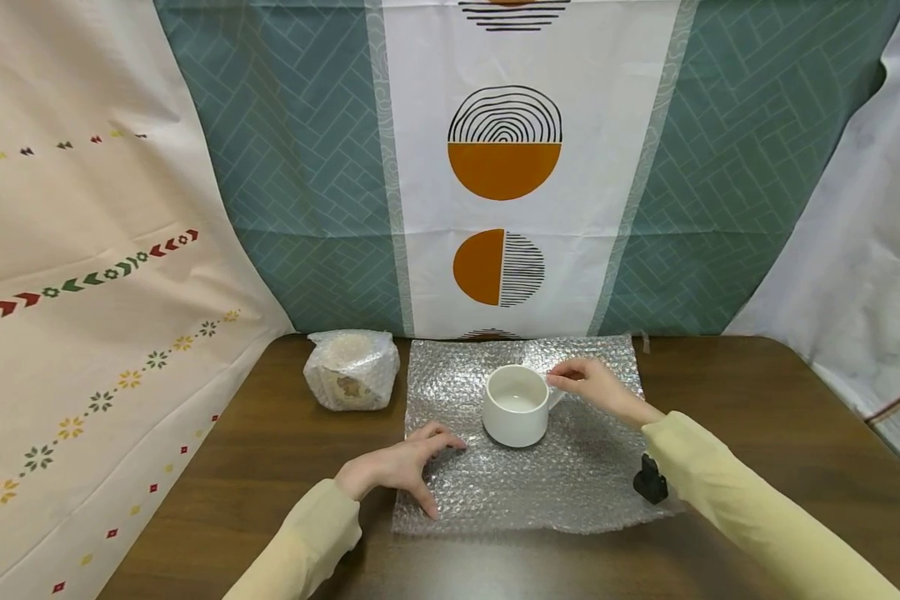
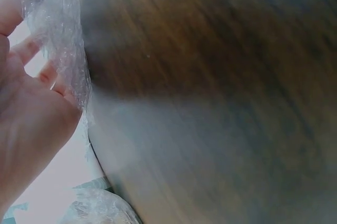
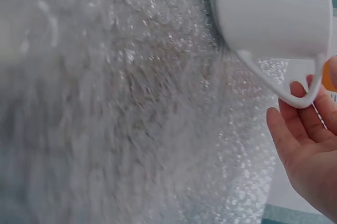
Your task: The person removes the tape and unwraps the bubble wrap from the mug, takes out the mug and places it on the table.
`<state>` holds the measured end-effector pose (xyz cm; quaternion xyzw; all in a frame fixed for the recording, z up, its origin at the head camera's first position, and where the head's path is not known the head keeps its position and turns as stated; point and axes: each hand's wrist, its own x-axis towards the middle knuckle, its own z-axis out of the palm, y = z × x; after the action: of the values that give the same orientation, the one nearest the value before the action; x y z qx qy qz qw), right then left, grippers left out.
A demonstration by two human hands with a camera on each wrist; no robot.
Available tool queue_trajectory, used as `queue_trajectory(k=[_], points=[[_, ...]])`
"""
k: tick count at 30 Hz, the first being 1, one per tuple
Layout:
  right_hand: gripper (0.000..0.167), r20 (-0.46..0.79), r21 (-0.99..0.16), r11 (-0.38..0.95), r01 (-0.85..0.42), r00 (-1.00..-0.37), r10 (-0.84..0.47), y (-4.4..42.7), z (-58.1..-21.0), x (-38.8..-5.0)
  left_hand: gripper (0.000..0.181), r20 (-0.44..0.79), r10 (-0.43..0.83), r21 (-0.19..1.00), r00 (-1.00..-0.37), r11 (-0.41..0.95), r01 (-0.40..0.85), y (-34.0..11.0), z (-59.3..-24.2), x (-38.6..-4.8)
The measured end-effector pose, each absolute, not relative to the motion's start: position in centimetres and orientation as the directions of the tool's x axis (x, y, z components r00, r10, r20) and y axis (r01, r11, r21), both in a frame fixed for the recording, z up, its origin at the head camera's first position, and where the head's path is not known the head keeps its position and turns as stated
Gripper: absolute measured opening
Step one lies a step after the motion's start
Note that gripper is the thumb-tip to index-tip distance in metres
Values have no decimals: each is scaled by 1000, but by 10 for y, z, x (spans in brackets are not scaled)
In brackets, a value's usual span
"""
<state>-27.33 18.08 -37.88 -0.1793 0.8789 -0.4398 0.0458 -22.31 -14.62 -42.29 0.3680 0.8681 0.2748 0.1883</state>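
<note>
A white mug point(image 1: 516, 414) stands upright on a sheet of bubble wrap point(image 1: 525, 492), its handle toward the right. My right hand point(image 1: 588, 383) pinches the handle with thumb and fingers; the right wrist view shows the fingers point(image 3: 310, 124) around the handle of the mug point(image 3: 274, 13). My left hand point(image 1: 405, 463) rests at the left part of the wrap with fingers spread, left of the mug and apart from it. In the left wrist view my left hand point(image 2: 31, 98) is beside the bubble wrap point(image 2: 63, 40).
A bubble-wrapped item point(image 1: 352, 371) sits at the back left of the brown wooden table point(image 1: 270, 467). A small black object point(image 1: 650, 481) is at the wrap's right edge, by the right sleeve. Patterned cloths point(image 1: 315, 167) hang behind and at the sides.
</note>
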Motion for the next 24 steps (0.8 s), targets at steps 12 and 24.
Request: queue_trajectory(k=[12,24], points=[[30,98,-844,457,-280,-919,-382,181,-393,-279,92,-129,733,598,-668,595,538,-146,-425,-223],[27,109,-875,373,-307,-878,-466,187,-403,-283,92,-133,729,603,-671,597,529,-145,-425,-223]])
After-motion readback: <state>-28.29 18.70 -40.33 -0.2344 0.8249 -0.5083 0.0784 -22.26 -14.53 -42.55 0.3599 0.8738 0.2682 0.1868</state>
